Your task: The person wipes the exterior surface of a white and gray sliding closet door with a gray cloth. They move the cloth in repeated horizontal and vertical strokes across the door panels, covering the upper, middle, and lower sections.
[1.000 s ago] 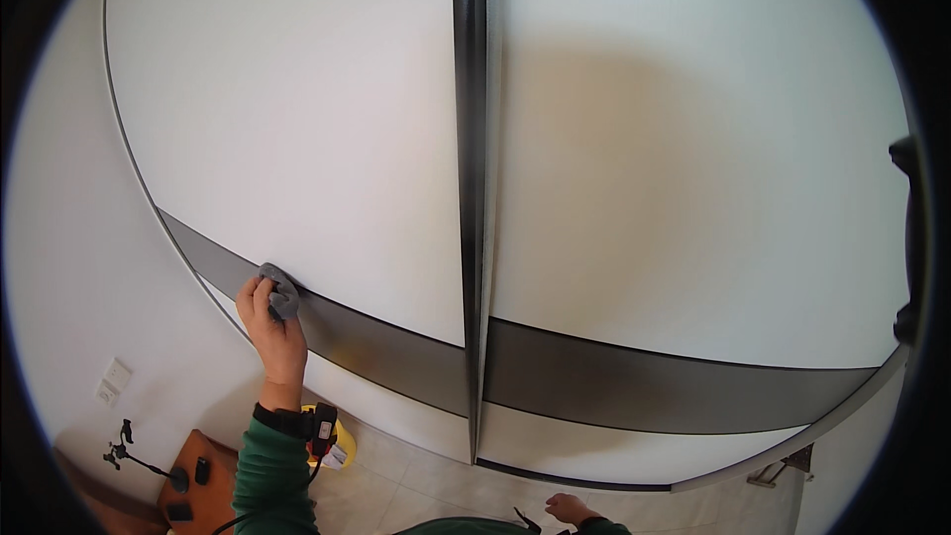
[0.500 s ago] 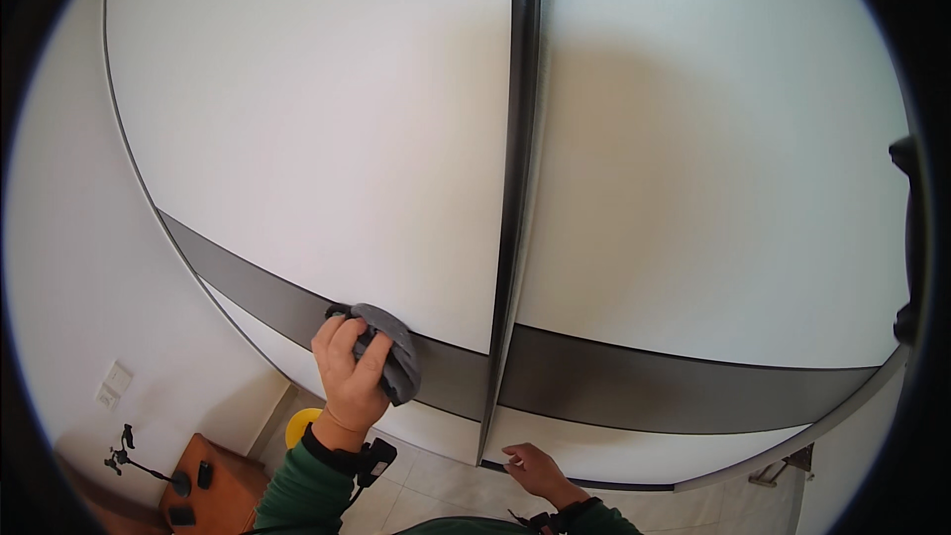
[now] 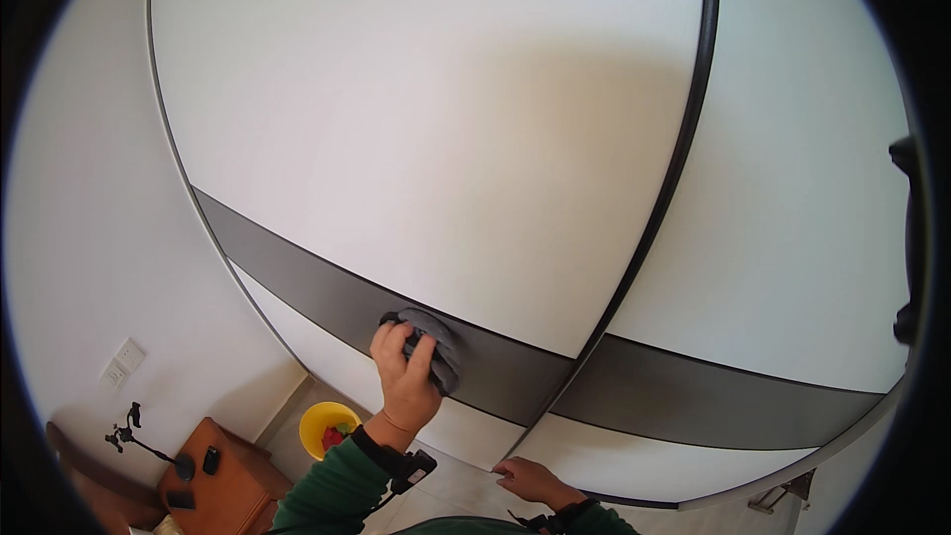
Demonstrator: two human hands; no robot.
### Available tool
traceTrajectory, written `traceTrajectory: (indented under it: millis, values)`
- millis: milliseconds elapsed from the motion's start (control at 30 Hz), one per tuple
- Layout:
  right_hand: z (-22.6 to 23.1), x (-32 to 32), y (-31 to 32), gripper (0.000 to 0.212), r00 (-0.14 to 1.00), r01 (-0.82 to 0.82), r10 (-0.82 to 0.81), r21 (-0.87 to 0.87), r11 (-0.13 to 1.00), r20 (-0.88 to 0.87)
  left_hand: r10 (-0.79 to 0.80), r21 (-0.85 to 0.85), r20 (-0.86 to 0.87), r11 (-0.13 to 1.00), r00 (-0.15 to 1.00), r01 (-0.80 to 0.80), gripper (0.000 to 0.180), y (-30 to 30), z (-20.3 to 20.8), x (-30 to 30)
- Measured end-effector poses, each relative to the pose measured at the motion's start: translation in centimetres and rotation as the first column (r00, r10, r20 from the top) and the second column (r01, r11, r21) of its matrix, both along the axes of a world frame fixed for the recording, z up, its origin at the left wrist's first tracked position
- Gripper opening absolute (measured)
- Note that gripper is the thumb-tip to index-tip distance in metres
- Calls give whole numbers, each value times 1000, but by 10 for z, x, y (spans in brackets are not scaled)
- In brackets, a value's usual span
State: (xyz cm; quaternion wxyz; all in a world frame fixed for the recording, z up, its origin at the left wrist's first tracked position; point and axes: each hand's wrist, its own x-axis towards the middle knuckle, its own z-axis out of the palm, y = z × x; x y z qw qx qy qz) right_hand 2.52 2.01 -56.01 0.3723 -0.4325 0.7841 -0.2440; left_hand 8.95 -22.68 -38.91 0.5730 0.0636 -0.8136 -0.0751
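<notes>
A tall white wardrobe (image 3: 416, 119) with two sliding doors fills the view. A dark grey band (image 3: 297, 277) runs across both doors, and a black vertical strip (image 3: 674, 178) divides them. My left hand (image 3: 404, 376) presses a crumpled grey cloth (image 3: 441, 352) against the grey band on the left door. My right hand (image 3: 530, 481) rests low at the bottom edge of the left door, fingers flat against it, holding nothing.
A yellow bucket (image 3: 327, 426) with coloured items inside stands on the floor by the wardrobe's left corner. A small brown wooden table (image 3: 223, 485) carries dark small objects and a little tripod (image 3: 149, 441). A wall socket (image 3: 121, 362) sits on the white wall at left.
My left hand has slid the cloth rightward along the grey band. My right hand has come up to the door's lower edge. The view has shifted, so the door divider appears further right.
</notes>
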Motion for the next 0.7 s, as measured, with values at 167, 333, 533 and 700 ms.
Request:
traceTrajectory:
  millis: [167,333,533,700]
  values:
    - [-40,10,-11,41,997,-43,44,-15,999,56,-111,-220,126,966,986,137,45,-23,8,14]
    - [-82,9,14,43,997,13,-18,63,998,75,147,151,-67,979,987,-135,46,-123,30,18]
    - [-180,-3,90,37,1000,16,-19,205,979,9,206,308,-115,938,972,-162,44,-105,-8,5]
    - [-284,-10,146,27,995,19,-16,33,999,-100,-91,421,133,907,987,27,47,5,-91,16]
